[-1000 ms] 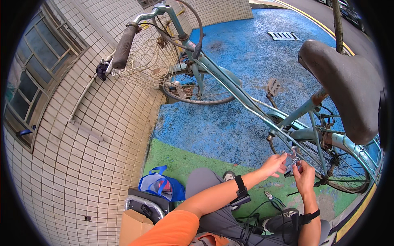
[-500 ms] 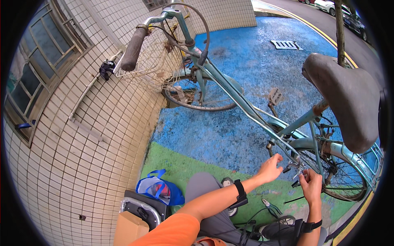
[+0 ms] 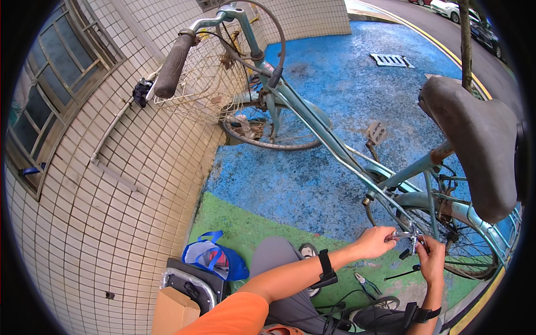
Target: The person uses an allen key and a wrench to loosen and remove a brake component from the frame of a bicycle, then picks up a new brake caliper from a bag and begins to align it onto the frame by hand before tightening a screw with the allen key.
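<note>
1. Left hand (image 3: 375,242) is pinching the left end of a silver metal part (image 3: 414,235).
2. Right hand (image 3: 432,260) is gripping the part's right side.
3. Between them, the part is showing in front of the bicycle's (image 3: 410,169) rear wheel (image 3: 466,246).
4. Pliers (image 3: 366,284) are lying on the green ground (image 3: 259,220), a blue bag (image 3: 237,268) standing farther left.

A pale wall of small tiles (image 3: 72,234) with dark grout fills the left side, bearing a metal-framed window (image 3: 40,113) with dull panes and, beside it, a bent pipe (image 3: 115,179). The paved ground is painted blue (image 3: 301,190), worn in patches, meeting a green area (image 3: 220,216) nearer. Beyond a yellow edge line, an asphalt road (image 3: 416,17) holds parked cars (image 3: 484,34) in soft daylight.
</note>
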